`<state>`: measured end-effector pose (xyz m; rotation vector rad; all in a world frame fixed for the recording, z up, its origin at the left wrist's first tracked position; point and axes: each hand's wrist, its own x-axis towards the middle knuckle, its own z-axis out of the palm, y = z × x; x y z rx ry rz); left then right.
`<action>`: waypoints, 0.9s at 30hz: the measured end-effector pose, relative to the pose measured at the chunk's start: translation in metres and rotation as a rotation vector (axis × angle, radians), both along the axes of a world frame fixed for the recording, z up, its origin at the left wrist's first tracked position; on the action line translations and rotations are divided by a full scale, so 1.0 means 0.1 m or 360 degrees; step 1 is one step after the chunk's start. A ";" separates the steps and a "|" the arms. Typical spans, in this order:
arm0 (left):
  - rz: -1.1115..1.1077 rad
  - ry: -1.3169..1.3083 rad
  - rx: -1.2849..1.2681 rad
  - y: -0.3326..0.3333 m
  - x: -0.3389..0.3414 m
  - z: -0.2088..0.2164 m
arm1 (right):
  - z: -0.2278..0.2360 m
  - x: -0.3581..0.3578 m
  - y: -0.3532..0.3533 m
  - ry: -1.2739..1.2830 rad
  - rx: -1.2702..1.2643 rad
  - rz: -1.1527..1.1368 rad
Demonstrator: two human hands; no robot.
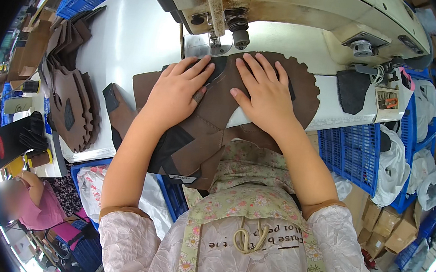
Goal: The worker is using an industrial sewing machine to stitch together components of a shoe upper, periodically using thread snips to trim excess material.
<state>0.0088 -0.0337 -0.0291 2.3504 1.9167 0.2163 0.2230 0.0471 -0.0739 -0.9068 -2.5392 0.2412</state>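
Both my hands lie flat on a dark brown leather piece [210,104] with a scalloped right edge and black patches, spread on the white table of a sewing machine [288,6]. My left hand [177,93] presses its left part, fingers stretched toward the presser foot [215,45]. A dark ring shows on one finger. My right hand [269,91] rests near the scalloped edge, fingers spread and thumb out to the left. The piece's far edge is close to the presser foot; whether the needle touches it I cannot tell. Its near part hangs over the table edge toward my lap.
Stacked brown scalloped pieces [68,106] lie at the left, with a smaller brown-and-black piece [118,108] nearer. A black piece [351,91] lies at the right beside a small tool tray [387,102]. Blue crates [350,154] stand below right. Another person [36,202] sits lower left.
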 end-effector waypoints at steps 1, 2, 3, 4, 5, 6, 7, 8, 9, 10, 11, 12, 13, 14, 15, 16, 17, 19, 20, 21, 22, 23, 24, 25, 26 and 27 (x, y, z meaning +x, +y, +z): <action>0.0001 -0.0006 -0.0003 0.00 0.00 -0.01 | -0.01 -0.01 0.01 0.0043 0.0035 0.0011; 0.0015 0.0013 0.0021 0.00 0.00 -0.02 | -0.01 -0.02 0.02 0.0038 0.0032 0.0012; 0.0027 0.0033 0.0045 0.00 0.00 -0.02 | 0.00 -0.03 0.04 0.0046 0.0035 0.0024; 0.0027 0.0027 0.0042 0.00 0.00 -0.03 | 0.00 -0.04 0.06 0.0054 0.0038 0.0036; 0.0052 0.0033 0.0050 0.01 0.00 -0.03 | -0.01 -0.06 0.09 0.0048 0.0036 0.0036; 0.0078 0.0039 0.0060 0.01 0.00 -0.03 | -0.02 -0.08 0.12 0.0067 0.0043 0.0060; 0.0079 0.0033 0.0059 0.02 -0.01 -0.04 | -0.02 -0.10 0.15 0.0086 0.0050 0.0084; 0.0093 0.0053 0.0078 0.01 -0.04 -0.05 | -0.01 -0.12 0.17 0.0080 0.0050 0.0084; 0.0108 0.0070 0.0097 0.01 -0.05 -0.06 | -0.01 -0.14 0.19 0.0097 0.0034 0.0102; 0.0110 0.0062 0.0099 0.02 -0.06 -0.07 | 0.00 -0.16 0.21 0.0114 0.0019 0.0120; 0.0123 0.0065 0.0101 0.02 -0.06 -0.08 | -0.01 -0.16 0.24 0.0107 0.0022 0.0123; 0.0139 0.0071 0.0102 0.02 -0.07 -0.08 | -0.01 -0.18 0.25 0.0110 0.0026 0.0131; 0.0146 0.0068 0.0103 0.02 -0.07 -0.08 | -0.01 -0.19 0.26 0.0114 0.0031 0.0140; 0.0148 0.0055 0.0108 0.02 -0.08 -0.08 | -0.01 -0.19 0.27 0.0112 0.0034 0.0148; 0.0146 0.0040 0.0104 0.03 -0.09 -0.08 | -0.01 -0.20 0.28 0.0098 0.0024 0.0148; 0.0151 0.0034 0.0097 0.04 -0.09 -0.09 | -0.01 -0.20 0.29 0.0086 0.0014 0.0149; 0.0148 0.0033 0.0093 0.05 -0.10 -0.10 | -0.01 -0.20 0.31 0.0080 0.0007 0.0154; 0.0153 0.0035 0.0094 0.06 -0.11 -0.09 | -0.01 -0.21 0.32 0.0092 0.0011 0.0166; 0.0148 0.0030 0.0100 0.07 -0.11 -0.09 | -0.01 -0.22 0.33 0.0090 0.0009 0.0171; 0.0143 0.0026 0.0107 0.08 -0.12 -0.09 | -0.02 -0.23 0.35 0.0093 0.0016 0.0175; 0.0148 0.0024 0.0105 0.08 -0.12 -0.09 | -0.03 -0.24 0.37 0.0097 0.0022 0.0179; 0.0157 0.0041 0.0100 0.08 -0.13 -0.09 | -0.03 -0.24 0.38 0.0094 0.0019 0.0183; 0.0168 0.0059 0.0097 0.09 -0.13 -0.09 | -0.04 -0.25 0.39 0.0111 0.0023 0.0190; 0.0174 0.0058 0.0094 0.09 -0.14 -0.09 | -0.04 -0.26 0.40 0.0128 0.0027 0.0196; 0.0177 0.0053 0.0098 0.10 -0.14 -0.10 | -0.04 -0.27 0.41 0.0127 0.0024 0.0201; 0.0177 0.0047 0.0103 0.11 -0.14 -0.11 | -0.04 -0.27 0.42 0.0124 0.0040 0.0194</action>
